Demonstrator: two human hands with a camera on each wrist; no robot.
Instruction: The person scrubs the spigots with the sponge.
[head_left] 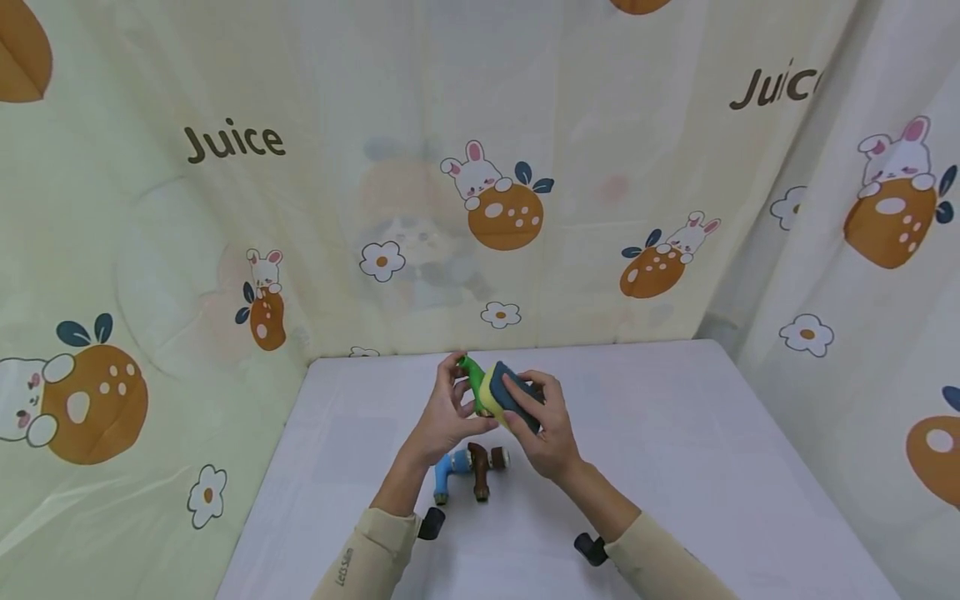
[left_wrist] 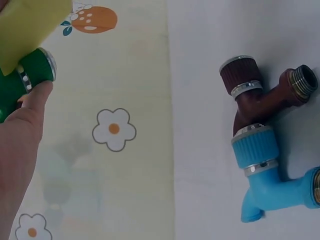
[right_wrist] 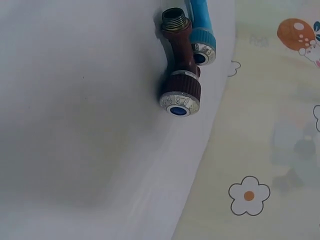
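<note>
Above the white table, my left hand (head_left: 444, 417) grips a green tap (head_left: 474, 377); its knob with a silver ring shows by my thumb in the left wrist view. My right hand (head_left: 546, 425) holds a sponge (head_left: 496, 392), yellow on one face and dark blue-green on the other, with the yellow face against the tap. Below the hands, a blue tap (left_wrist: 262, 165) and a brown tap (left_wrist: 250, 90) lie side by side on the table, knobs close together. Neither hand appears in the right wrist view.
The white table (head_left: 637, 433) reaches back to a cream curtain (head_left: 315, 208) printed with rabbits, oranges and flowers. More curtain hangs along the left and right sides. Black wrist mounts (head_left: 591, 549) sit by the sleeves.
</note>
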